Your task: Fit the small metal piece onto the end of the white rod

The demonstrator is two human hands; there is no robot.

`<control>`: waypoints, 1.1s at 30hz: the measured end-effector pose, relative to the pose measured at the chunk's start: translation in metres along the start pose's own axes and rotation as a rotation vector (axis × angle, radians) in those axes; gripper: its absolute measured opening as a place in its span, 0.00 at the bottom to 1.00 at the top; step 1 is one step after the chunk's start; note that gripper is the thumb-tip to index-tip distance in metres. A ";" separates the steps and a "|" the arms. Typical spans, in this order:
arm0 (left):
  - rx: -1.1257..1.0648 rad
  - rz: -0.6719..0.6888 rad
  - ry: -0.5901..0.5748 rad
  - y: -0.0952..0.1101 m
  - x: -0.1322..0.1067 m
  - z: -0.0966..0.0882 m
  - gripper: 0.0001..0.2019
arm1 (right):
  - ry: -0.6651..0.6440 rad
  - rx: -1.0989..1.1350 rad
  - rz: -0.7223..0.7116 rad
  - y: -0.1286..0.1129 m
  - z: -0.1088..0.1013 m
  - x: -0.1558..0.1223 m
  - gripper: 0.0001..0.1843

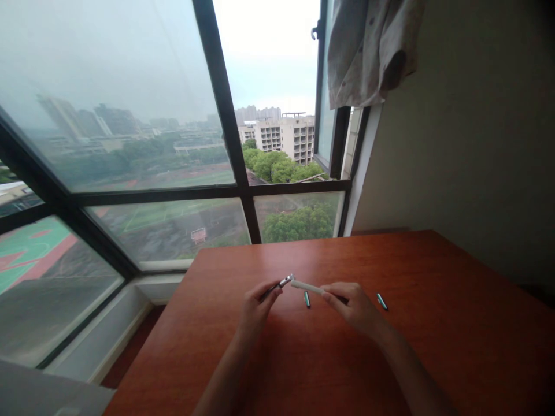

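Note:
Over the reddish-brown table (pixel 433 323), my left hand (pixel 255 306) pinches a small dark piece with a silver metal tip (pixel 284 282). My right hand (pixel 353 303) is closed around a slim white tube-shaped body (pixel 307 286), its open end pointing left toward that metal tip. The two parts sit end to end, nearly touching. A short teal-and-silver cylinder (pixel 307 299) lies on the table just under the white body, and a second one (pixel 381 301) lies to the right of my right hand.
A big dark-framed window (pixel 225 115) fills the left and back, looking down on buildings, trees and sports courts. A beige wall (pixel 468 133) stands on the right, with a pale cloth (pixel 368 46) hanging near the top. The table's left edge drops toward the window sill.

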State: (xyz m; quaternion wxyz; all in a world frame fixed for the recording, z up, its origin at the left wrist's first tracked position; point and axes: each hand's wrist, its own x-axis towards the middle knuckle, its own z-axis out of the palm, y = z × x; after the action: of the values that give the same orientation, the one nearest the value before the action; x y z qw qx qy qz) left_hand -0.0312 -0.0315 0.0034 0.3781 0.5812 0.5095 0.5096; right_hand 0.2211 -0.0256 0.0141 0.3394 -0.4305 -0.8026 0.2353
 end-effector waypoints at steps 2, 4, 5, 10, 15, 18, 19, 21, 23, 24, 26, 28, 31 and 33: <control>0.009 0.006 -0.016 0.001 0.000 0.001 0.13 | 0.010 0.006 0.003 0.001 0.000 0.000 0.17; 0.016 0.011 -0.018 0.001 0.000 0.001 0.13 | 0.027 0.013 0.011 0.002 0.001 0.001 0.17; 0.016 0.012 -0.016 0.001 0.000 0.001 0.13 | 0.034 0.015 0.015 0.002 0.001 0.001 0.18; 0.029 0.042 -0.036 0.002 0.000 0.001 0.13 | 0.048 0.031 0.034 0.003 0.001 0.002 0.18; 0.039 0.075 -0.063 0.004 -0.002 0.004 0.12 | 0.073 0.050 0.061 0.005 0.000 0.002 0.18; 0.042 0.069 -0.037 0.004 -0.001 0.004 0.12 | 0.076 0.045 0.062 0.006 0.000 0.002 0.18; 0.045 0.066 -0.029 0.003 -0.001 0.003 0.12 | 0.071 0.043 0.058 0.005 0.000 0.002 0.17; 0.054 0.063 -0.023 0.002 -0.001 0.002 0.12 | 0.058 0.043 0.047 0.005 0.001 0.002 0.17; 0.056 0.060 -0.037 0.002 -0.001 0.002 0.12 | 0.050 0.043 0.041 0.005 0.001 0.002 0.17; 0.052 0.057 -0.048 0.002 -0.001 0.003 0.12 | 0.052 0.041 0.041 0.005 0.001 0.002 0.17; 0.038 0.049 -0.063 0.002 -0.002 0.003 0.12 | 0.068 0.032 0.047 0.005 0.001 0.002 0.17; 0.020 0.035 -0.055 0.002 -0.002 0.003 0.12 | 0.085 0.020 0.055 0.005 0.001 0.002 0.18; -0.018 -0.004 -0.016 0.001 -0.001 0.002 0.13 | 0.082 0.029 0.055 0.005 0.002 0.002 0.18; -0.044 -0.026 0.003 0.000 -0.001 0.002 0.14 | 0.068 0.049 0.047 0.004 0.002 0.002 0.18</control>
State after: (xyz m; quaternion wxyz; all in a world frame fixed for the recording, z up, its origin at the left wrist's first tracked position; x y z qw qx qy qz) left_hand -0.0294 -0.0323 0.0032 0.3968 0.5654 0.5060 0.5166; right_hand 0.2208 -0.0224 0.0109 0.3711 -0.4484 -0.7744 0.2481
